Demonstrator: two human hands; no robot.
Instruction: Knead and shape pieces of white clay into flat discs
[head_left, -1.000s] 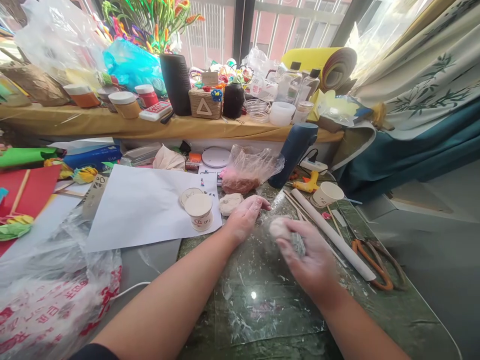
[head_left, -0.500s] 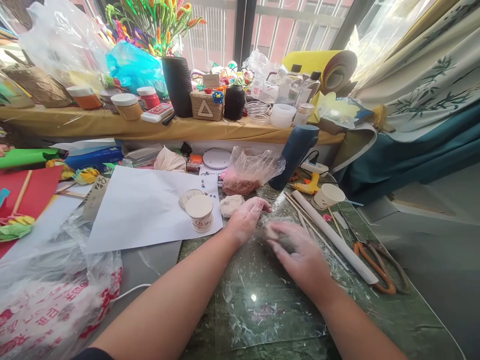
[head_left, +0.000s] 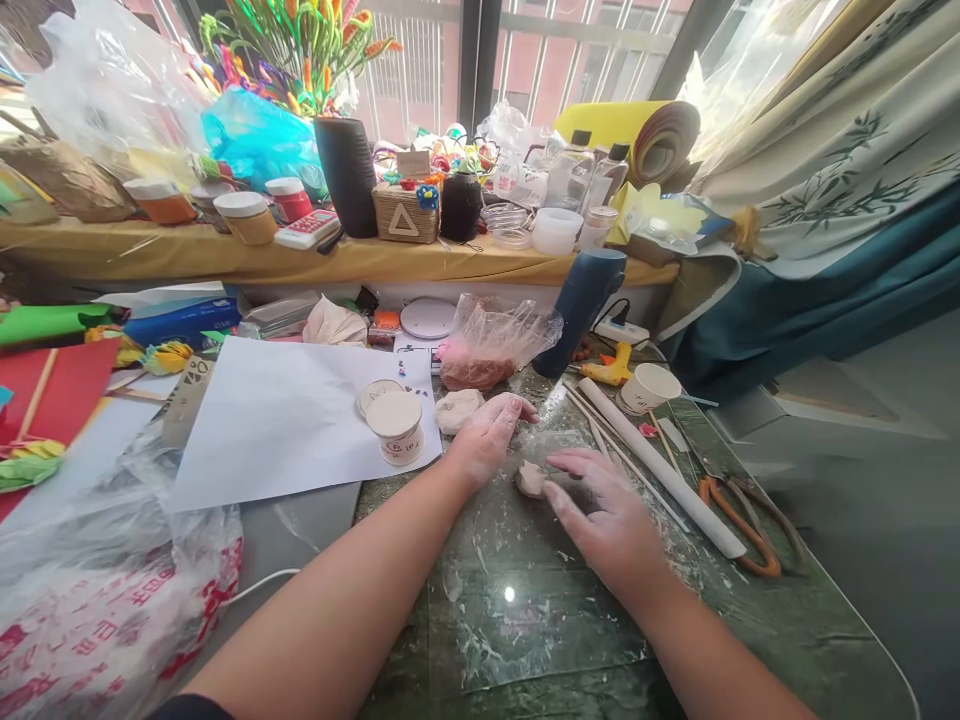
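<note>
Clay lump point(head_left: 531, 478), small and pale, lies on the green worktop point(head_left: 795, 610) between the two hands, its right part hidden under the right hand point(head_left: 604, 515). That hand is spread flat, palm down, with the fingers extended over the lump and pressing on it rather than gripping it. The left hand point(head_left: 484, 440) rests palm down on the worktop just beside the lump, fingers loosely bent and closed on nothing.

Free room is mostly toward the person, where a smeared stretch of worktop runs between the forearms with nothing standing on it. To the right, a long white roll point(head_left: 660, 468) and thin sticks point(head_left: 600, 425) lie slantwise near the right hand. Orange-handled scissors point(head_left: 742, 525) lie beyond them, near the rounded worktop edge. To the left, a white paper sheet point(head_left: 285, 420) ends near the left wrist and carries a lidded paper cup point(head_left: 395, 425) at its corner. Ahead of the left hand, a second clay piece point(head_left: 459, 408) lies near its fingertips. Behind it is a clear bag of pinkish clay point(head_left: 491, 350), with a dark blue bottle point(head_left: 581, 305) just beside the bag. A crumpled plastic bag point(head_left: 97, 600) fills the near left corner.
</note>
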